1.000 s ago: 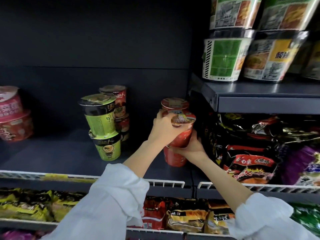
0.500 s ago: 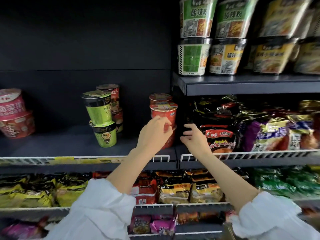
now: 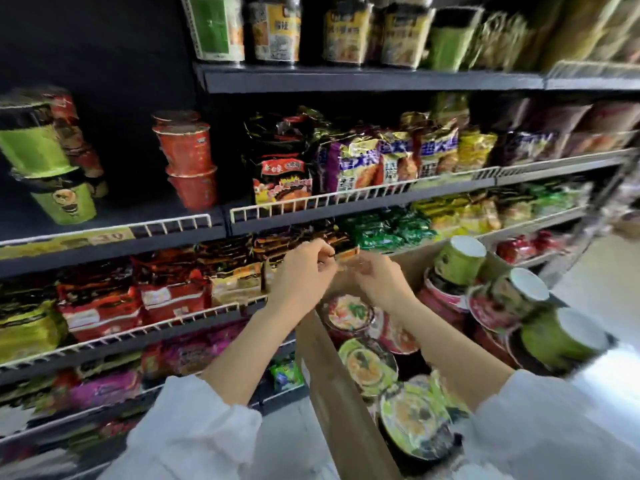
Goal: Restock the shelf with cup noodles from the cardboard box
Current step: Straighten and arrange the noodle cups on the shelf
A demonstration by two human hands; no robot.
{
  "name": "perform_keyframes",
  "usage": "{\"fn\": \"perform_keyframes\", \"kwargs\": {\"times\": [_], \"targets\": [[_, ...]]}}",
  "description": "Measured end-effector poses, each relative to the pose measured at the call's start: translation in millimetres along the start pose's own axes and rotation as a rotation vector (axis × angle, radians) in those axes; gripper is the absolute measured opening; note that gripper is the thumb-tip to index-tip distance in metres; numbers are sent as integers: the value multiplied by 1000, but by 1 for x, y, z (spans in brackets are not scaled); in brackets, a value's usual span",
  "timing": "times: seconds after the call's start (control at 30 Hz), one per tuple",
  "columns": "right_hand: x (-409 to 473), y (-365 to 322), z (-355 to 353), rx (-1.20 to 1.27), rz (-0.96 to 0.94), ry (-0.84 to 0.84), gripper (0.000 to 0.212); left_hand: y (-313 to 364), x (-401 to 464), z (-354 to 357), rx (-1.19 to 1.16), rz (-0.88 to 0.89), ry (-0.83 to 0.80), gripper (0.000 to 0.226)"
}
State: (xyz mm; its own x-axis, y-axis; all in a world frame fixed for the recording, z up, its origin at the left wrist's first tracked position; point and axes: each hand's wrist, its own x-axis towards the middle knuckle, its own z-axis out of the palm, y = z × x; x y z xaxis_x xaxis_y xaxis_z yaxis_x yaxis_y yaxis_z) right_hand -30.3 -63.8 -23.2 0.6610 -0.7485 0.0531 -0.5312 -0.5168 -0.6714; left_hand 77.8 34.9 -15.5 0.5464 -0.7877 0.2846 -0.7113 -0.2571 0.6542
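Note:
Two red cup noodles [image 3: 188,161] stand stacked on the dark shelf [image 3: 114,220], with another red cup behind them. Green cups [image 3: 52,174] are stacked at the shelf's left. An open cardboard box [image 3: 332,386] at the lower right holds several green and red cup noodles [image 3: 367,365], some lying on their sides. My left hand [image 3: 304,275] and my right hand [image 3: 377,282] hover empty over the box's far end, fingers loosely curled. The frame is blurred.
Bagged noodles [image 3: 363,161] fill the shelves to the right and below behind white wire rails [image 3: 346,199]. Tall noodle tubs [image 3: 277,29] line the top shelf. Pale floor [image 3: 606,289] shows at the far right.
Both hands let go of the red cup now stacked on the shelf and dropped down to the box. The view swung right and down, bringing the box into sight.

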Motion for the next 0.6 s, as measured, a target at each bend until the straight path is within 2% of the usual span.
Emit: {"fn": "perform_keyframes", "kwargs": {"times": [0.1, 0.2, 0.37, 0.47, 0.6], "targets": [[-12, 47, -28, -70, 69, 21, 32, 30, 1, 44, -9, 6, -104, 17], [-8, 94, -61, -248, 85, 39, 34, 60, 14, 87, -8, 19, -176, 19], [12, 165, -123, -456, 150, -1, 50, 110, 48, 160, 67, 83, -302, 27], [30, 203, -153, -459, 175, -12, 48, 133, 73, 206, 160, 117, -356, 42], [43, 236, -181, -518, 167, -194, 48, 159, 102, 250, 389, 253, -394, 70]]}}
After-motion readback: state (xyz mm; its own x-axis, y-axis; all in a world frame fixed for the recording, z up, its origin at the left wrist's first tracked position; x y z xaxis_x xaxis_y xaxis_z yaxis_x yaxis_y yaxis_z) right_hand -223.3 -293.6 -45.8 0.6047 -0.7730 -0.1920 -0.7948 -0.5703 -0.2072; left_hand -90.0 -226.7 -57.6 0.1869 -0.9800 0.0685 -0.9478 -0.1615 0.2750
